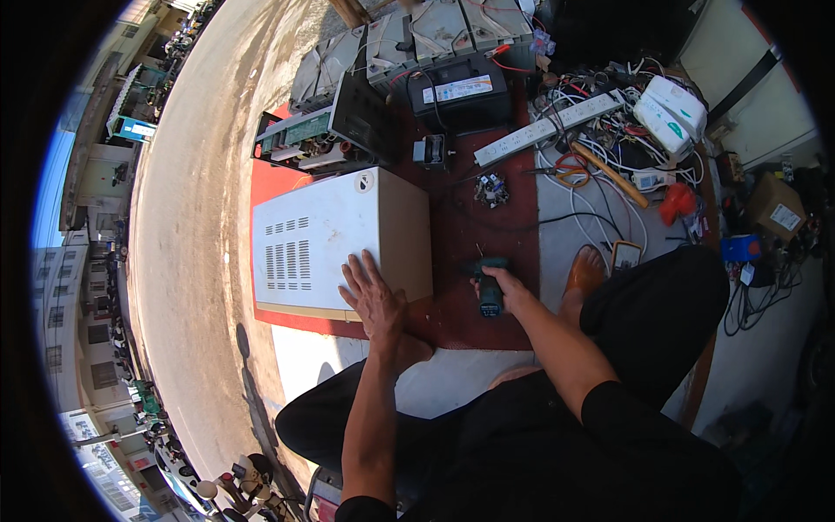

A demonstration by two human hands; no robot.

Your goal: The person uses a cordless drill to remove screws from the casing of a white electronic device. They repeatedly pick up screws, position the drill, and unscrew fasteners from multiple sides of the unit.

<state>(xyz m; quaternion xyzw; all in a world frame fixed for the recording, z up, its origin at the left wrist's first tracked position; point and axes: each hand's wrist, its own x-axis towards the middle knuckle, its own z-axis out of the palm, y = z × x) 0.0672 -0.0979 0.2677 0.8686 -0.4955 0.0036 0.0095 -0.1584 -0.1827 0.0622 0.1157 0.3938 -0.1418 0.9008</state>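
My left hand (372,294) lies flat with fingers spread on a white metal cabinet (335,230) with rows of vent slots in its top face. The cabinet's brown side (405,235) faces right. My right hand (504,285) is wrapped round the grip of a dark green cordless drill (491,300), held low over the red mat just right of the cabinet. A thin bit points away from me. Beyond the drill lies a small heap of screws and metal bits (491,191). Behind the cabinet stands an opened electrical unit (313,130) with its circuit board showing.
Large batteries (417,39) line the back, with a black battery (461,91) before them. A white power strip (548,129), scissors (571,170), an orange-handled tool (613,174), a multimeter (625,255) and tangled cables lie to the right. A street (187,261) runs along the left.
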